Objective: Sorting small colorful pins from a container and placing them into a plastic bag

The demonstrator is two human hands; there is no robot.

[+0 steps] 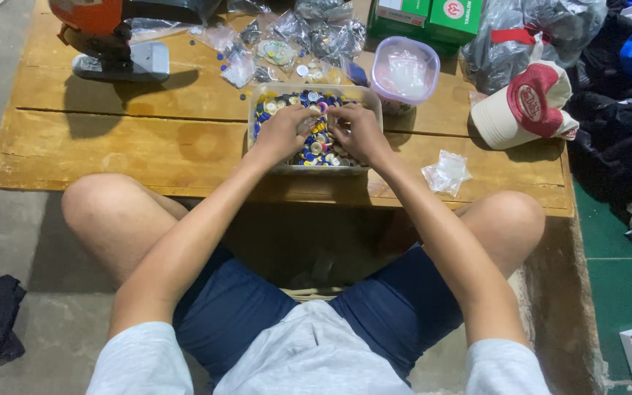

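Observation:
A clear plastic box full of mixed coloured buttons sits on a low wooden table in front of me. My left hand rests inside the box on its left side, fingers curled into the buttons. My right hand is in the box's right side, fingers bent down among the buttons. The fingertips of both hands nearly meet at the middle of the box. What the fingers pinch is hidden.
A lidded clear container stands behind the box. Small plastic bags of buttons lie at the back, a crumpled empty bag at the right. A red-and-white cap, green boxes and an orange-topped tool sit around.

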